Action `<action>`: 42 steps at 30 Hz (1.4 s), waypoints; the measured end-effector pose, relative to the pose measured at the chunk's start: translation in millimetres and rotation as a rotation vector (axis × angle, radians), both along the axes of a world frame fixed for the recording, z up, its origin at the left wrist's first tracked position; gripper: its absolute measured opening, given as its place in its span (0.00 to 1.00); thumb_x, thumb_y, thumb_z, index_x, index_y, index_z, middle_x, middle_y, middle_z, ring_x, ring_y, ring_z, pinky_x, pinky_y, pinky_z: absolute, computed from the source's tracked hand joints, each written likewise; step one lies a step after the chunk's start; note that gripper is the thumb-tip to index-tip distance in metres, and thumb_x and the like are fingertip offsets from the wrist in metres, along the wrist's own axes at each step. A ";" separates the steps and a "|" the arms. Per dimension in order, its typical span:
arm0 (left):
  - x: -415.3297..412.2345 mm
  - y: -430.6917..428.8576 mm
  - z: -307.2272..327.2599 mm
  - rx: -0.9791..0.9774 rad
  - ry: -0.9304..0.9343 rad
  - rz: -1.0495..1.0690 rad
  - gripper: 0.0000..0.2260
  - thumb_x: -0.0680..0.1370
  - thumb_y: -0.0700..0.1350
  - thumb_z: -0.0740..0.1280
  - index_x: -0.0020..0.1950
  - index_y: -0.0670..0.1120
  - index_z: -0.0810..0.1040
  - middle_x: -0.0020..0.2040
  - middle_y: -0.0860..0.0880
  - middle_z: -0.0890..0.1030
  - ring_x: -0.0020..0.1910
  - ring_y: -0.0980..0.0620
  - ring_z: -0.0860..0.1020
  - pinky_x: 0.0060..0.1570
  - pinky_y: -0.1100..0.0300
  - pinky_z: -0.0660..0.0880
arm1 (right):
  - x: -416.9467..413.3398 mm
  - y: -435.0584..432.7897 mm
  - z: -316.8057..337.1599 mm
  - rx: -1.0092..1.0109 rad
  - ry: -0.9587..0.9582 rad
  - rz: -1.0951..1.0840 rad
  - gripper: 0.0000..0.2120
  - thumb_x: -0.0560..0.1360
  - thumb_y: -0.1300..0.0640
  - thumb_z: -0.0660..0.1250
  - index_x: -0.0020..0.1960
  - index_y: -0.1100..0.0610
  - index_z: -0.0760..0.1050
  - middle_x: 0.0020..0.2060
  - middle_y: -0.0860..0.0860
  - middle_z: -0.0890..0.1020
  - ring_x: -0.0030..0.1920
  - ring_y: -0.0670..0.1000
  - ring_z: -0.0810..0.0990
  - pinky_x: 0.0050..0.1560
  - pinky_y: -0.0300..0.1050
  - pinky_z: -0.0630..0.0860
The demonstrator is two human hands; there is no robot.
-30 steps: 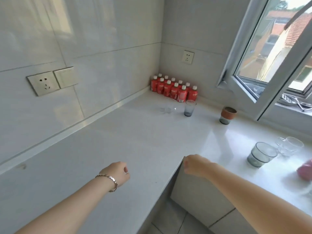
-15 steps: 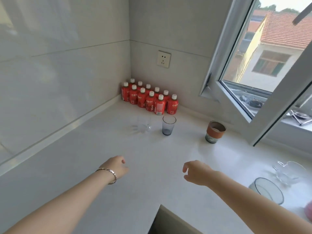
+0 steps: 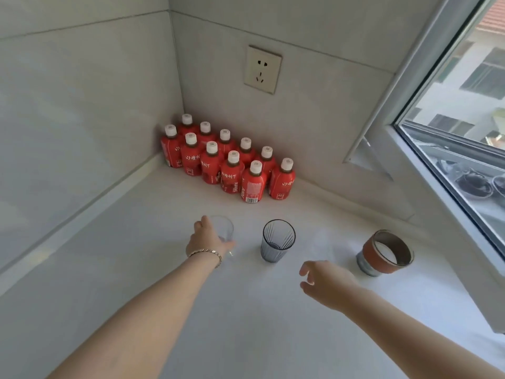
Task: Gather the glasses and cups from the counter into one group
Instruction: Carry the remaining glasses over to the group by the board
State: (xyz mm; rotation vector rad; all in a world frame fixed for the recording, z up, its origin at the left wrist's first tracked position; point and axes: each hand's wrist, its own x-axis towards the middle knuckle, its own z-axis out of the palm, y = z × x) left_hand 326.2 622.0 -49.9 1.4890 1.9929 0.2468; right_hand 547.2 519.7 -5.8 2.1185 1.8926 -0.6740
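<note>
A clear glass (image 3: 224, 228) stands on the white counter (image 3: 136, 242), and my left hand (image 3: 205, 240) wraps its near-left side, fingers closed around it. To its right is a grey ribbed glass (image 3: 277, 240), upright and untouched. Further right stands a cup with an orange sleeve (image 3: 384, 254). My right hand (image 3: 323, 280) hovers with fingers apart and empty, below and between the grey glass and the orange-sleeved cup.
Several red juice bottles (image 3: 229, 162) with white caps fill the back corner. A wall socket (image 3: 263, 69) sits above them. An open window frame (image 3: 410, 105) leans in on the right, close to the orange-sleeved cup.
The view has moved closer to the corner. My left hand reached forward and closed around the clear glass. My right hand advanced toward the grey glass and opened its fingers.
</note>
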 end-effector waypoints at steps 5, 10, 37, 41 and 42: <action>-9.8 4.1 -16.5 0.078 -0.081 0.001 0.34 0.64 0.54 0.75 0.64 0.46 0.65 0.61 0.45 0.71 0.55 0.42 0.77 0.50 0.52 0.75 | -15.0 38.2 -0.4 0.354 0.070 -0.094 0.25 0.74 0.47 0.64 0.68 0.53 0.63 0.62 0.51 0.72 0.60 0.54 0.75 0.50 0.44 0.72; -31.3 -23.9 -13.8 0.076 -0.106 0.003 0.34 0.64 0.52 0.75 0.66 0.49 0.65 0.63 0.48 0.71 0.57 0.46 0.77 0.52 0.55 0.75 | -43.3 71.9 -14.6 0.255 0.085 0.002 0.46 0.69 0.41 0.70 0.76 0.53 0.46 0.72 0.56 0.56 0.71 0.59 0.60 0.69 0.50 0.63; -63.3 -440.6 58.5 0.137 -0.112 0.534 0.41 0.60 0.49 0.79 0.69 0.53 0.65 0.61 0.53 0.72 0.56 0.56 0.72 0.56 0.66 0.66 | -85.7 -168.7 68.3 0.196 0.418 0.793 0.39 0.63 0.44 0.73 0.70 0.41 0.61 0.65 0.44 0.69 0.63 0.50 0.71 0.59 0.41 0.70; -78.3 -521.1 73.0 0.154 -0.077 0.636 0.40 0.59 0.49 0.79 0.68 0.53 0.66 0.61 0.53 0.73 0.56 0.56 0.73 0.56 0.66 0.68 | -124.3 -224.8 73.8 0.174 0.430 0.950 0.39 0.64 0.43 0.73 0.71 0.41 0.61 0.66 0.44 0.69 0.64 0.50 0.71 0.59 0.41 0.70; -84.3 -543.2 76.1 0.160 -0.073 0.672 0.40 0.59 0.49 0.79 0.68 0.53 0.66 0.61 0.53 0.73 0.57 0.55 0.74 0.57 0.66 0.68 | -136.7 -240.5 74.9 0.169 0.430 0.990 0.39 0.64 0.44 0.73 0.71 0.41 0.61 0.66 0.44 0.68 0.64 0.50 0.71 0.59 0.41 0.70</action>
